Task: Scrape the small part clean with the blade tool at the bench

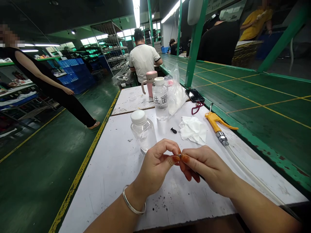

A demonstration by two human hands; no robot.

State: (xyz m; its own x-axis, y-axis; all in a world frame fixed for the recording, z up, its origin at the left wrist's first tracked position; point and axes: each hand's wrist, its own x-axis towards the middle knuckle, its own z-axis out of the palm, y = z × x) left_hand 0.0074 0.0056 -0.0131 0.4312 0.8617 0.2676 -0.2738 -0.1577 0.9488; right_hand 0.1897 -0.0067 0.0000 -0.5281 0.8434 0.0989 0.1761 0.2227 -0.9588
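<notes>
Over the white table [107, 181], my left hand [157, 165] and my right hand [206, 168] meet fingertip to fingertip. Both are closed in a pinch around a tiny greyish piece [179, 155], mostly covered by the fingers and too small to name. A dark edge shows under my right hand's fingers; I cannot tell what it belongs to. Just beyond my left hand stands a clear bottle with a white cap [143, 132]. A small black oval part [173, 130] and a crumpled white tissue [193, 130] lie beyond the hands.
A yellow air blow gun [215, 124] with its hose lies at right. Further back are a labelled clear bottle [160, 100], a pink cup [150, 81], a plastic bag [177, 97] and a phone [195, 95]. A green conveyor [262, 94] runs alongside. People are nearby.
</notes>
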